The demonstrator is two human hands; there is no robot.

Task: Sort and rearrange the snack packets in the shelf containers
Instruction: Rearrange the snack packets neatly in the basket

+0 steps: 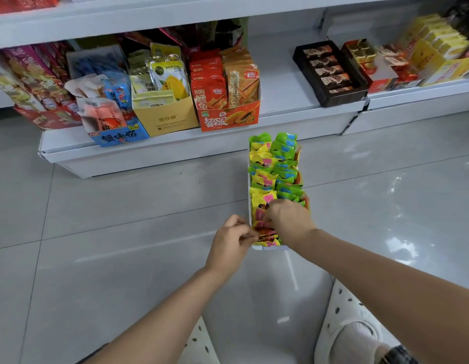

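A long white cardboard container (270,248) lies on the grey floor tiles, in front of the bottom shelf. It is packed with two rows of small snack packets: yellow ones (262,179) on the left, green ones (285,164) on the right. My left hand (232,241) is at the container's near left corner and pinches the edge of a yellow packet (266,239). My right hand (288,219) reaches in from the right with curled fingers gripping packets in the near end of the yellow row.
The white bottom shelf (175,145) holds an orange box (228,118) of packets, a tan box (167,119), a blue box (118,136) and a dark tray (330,72) of chocolates. A bare gap (280,82) lies between orange box and tray. White perforated shoes (351,327) show below.
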